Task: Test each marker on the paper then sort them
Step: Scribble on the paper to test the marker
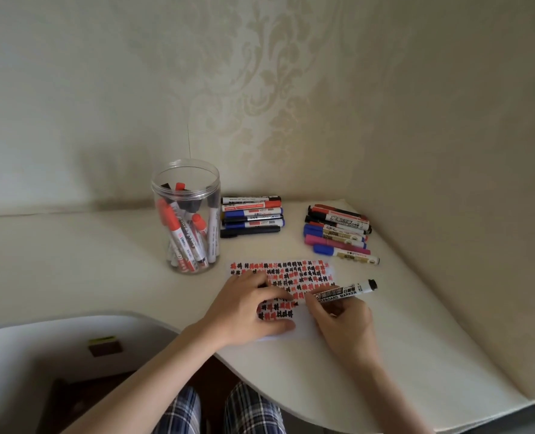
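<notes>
- Two sorted piles lie at the far edge of the table (pixel 103 277): a near-jar pile (pixel 251 216) just beside the clear jar (pixel 186 220), and a right-hand pile (pixel 338 233) toward the far right corner. More markers stand in the jar, red and black caps up, not yet tested by my reckoning.
- My left hand (pixel 253 311) rests on the paper (pixel 291 277), fingers spread and lying flat, pinning the sheet down near the table's front edge.
- My right hand (pixel 341 321) pinches the black marker (pixel 343 292) low on its barrel, fingers curled round it, tip at the paper and the black end pointing away to the right.
- The paper is nearly filled with rows of red and black test marks; only the strip nearest me is bare.
- I judge the marker light, stiff and smooth, a little slippery, so gripping near the tip gives control. The sheet is thin and would slide or crumple if my flat hand let go.
- On the barrel I can read "WHITEBOARD MARKER", partly covered, with bold characters above it that I cannot make out. The labels on the piled markers are too small to read.
</notes>
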`<action>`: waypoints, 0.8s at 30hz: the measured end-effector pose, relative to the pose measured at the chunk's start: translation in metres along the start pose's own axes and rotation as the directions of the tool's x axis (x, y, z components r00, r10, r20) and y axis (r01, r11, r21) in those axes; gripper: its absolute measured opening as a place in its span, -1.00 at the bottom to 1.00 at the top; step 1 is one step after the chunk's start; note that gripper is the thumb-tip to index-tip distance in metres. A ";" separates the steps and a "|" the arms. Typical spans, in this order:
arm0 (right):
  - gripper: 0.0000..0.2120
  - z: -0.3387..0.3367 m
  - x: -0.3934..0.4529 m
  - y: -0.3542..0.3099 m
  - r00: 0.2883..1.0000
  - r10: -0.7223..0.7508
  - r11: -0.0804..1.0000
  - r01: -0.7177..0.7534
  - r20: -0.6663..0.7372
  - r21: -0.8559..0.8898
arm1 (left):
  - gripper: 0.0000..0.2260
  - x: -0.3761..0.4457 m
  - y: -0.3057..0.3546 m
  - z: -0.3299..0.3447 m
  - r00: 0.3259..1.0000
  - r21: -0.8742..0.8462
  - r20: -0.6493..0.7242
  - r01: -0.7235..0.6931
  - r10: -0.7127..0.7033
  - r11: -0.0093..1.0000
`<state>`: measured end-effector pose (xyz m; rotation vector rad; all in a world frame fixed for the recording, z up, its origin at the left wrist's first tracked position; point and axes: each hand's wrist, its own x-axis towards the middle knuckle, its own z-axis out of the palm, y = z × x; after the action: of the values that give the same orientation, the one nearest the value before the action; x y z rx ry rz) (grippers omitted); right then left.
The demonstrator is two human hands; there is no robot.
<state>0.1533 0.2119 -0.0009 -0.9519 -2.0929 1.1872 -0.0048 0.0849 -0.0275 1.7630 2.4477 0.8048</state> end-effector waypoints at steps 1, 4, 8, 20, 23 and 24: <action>-0.81 -0.001 0.000 0.001 1.000 -0.007 1.000 0.006 -0.007 -0.008 | -0.50 0.000 0.000 0.000 1.000 0.010 -0.004 -0.006 0.006 1.000; -0.83 -0.001 -0.001 0.003 0.999 -0.036 0.999 0.035 -0.015 -0.032 | -0.53 0.000 0.001 0.001 1.000 0.017 -0.016 -0.007 0.008 1.000; -0.79 0.001 0.000 0.006 0.999 -0.054 0.997 0.054 0.001 -0.061 | -0.50 -0.001 0.002 0.001 1.000 0.024 -0.011 0.008 -0.007 1.000; -0.79 0.002 0.000 0.006 0.998 -0.067 0.997 0.067 0.003 -0.044 | -0.51 -0.001 0.002 0.002 1.000 0.044 -0.010 0.022 -0.022 0.999; -0.80 0.003 -0.002 0.006 0.996 -0.083 0.994 0.085 0.028 -0.068 | -0.51 -0.001 0.001 0.002 1.000 0.037 -0.009 0.027 -0.027 0.999; -0.82 0.003 -0.001 0.007 0.997 -0.081 0.994 0.082 0.019 -0.067 | -0.51 0.000 0.001 0.003 1.000 0.035 -0.009 0.030 -0.030 0.999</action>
<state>0.1536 0.2121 -0.0091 -0.8801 -2.1760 1.0928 -0.0028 0.0858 -0.0296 1.7330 2.5027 0.7729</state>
